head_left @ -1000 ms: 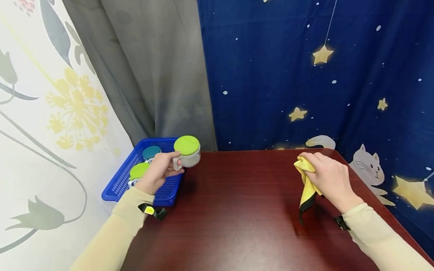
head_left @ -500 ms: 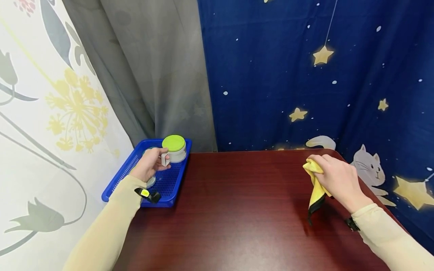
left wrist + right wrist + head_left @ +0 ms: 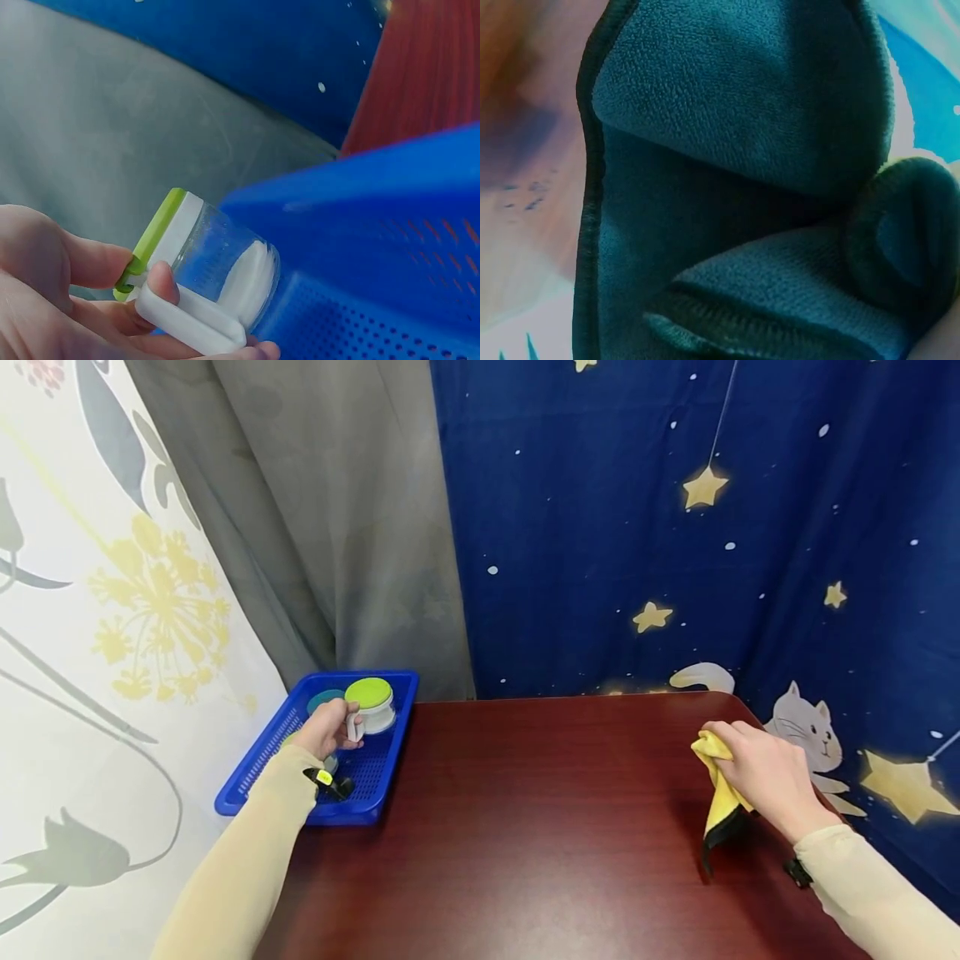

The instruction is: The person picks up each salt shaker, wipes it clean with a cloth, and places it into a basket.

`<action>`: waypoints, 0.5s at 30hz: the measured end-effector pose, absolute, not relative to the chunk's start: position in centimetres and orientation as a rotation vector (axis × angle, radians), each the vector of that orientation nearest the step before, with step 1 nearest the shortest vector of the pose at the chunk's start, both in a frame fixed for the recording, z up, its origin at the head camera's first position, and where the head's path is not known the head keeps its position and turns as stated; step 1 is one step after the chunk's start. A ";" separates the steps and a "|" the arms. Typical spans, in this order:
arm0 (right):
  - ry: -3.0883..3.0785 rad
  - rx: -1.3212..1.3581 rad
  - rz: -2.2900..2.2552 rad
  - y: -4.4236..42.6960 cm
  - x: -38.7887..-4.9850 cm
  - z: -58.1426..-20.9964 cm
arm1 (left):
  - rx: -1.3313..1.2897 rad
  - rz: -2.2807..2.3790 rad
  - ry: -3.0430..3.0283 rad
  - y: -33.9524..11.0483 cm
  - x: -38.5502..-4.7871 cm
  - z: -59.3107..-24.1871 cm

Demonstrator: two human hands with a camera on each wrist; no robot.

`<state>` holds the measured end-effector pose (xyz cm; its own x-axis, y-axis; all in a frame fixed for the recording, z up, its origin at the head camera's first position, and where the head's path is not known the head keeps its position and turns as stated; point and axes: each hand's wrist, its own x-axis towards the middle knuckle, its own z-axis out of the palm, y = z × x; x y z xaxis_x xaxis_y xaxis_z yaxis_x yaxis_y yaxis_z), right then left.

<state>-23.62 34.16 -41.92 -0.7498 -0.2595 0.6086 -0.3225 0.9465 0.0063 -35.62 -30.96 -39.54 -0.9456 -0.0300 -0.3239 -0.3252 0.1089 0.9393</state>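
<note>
My left hand [image 3: 326, 729] grips the white handle [image 3: 187, 322] of a clear seasoning jar [image 3: 372, 703] with a green lid. That jar is in the far right part of the blue basket [image 3: 402, 727]; whether it touches the bottom I cannot tell. Beside it is a jar with a teal lid [image 3: 322, 698], and another green-lidded jar is mostly hidden behind my hand. On the right, my right hand [image 3: 772, 781] holds a bunched yellow cloth [image 3: 723, 802] with a black edge over the table. The right wrist view shows dark folds of this cloth [image 3: 742, 97].
The dark red wooden table [image 3: 540, 810] stretches between the hands. Behind it hang a grey curtain [image 3: 375, 527] and a blue star-patterned curtain [image 3: 585, 543]. A white flowered curtain [image 3: 97, 693] borders the basket on the left.
My left hand has carried the green-lidded jar leftward from beside the basket's right edge and lowered it into the basket. My right hand has shifted right and slightly nearer with the cloth.
</note>
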 end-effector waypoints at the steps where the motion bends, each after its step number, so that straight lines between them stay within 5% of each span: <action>1: -2.465 0.409 0.131 34.3 -23.6 -42.1 | -0.360 1.906 2.165 -31.1 -35.7 -39.8; 15: -2.574 0.364 0.163 36.3 -23.5 -46.0 | -0.399 1.785 2.192 -32.7 -36.0 -42.6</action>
<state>-23.51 36.34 -46.04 -0.8233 -0.2245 0.5214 -0.2885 0.9565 -0.0436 -35.97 -32.68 -42.62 -0.9210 -0.0335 -0.3881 -0.3869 0.1961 0.9010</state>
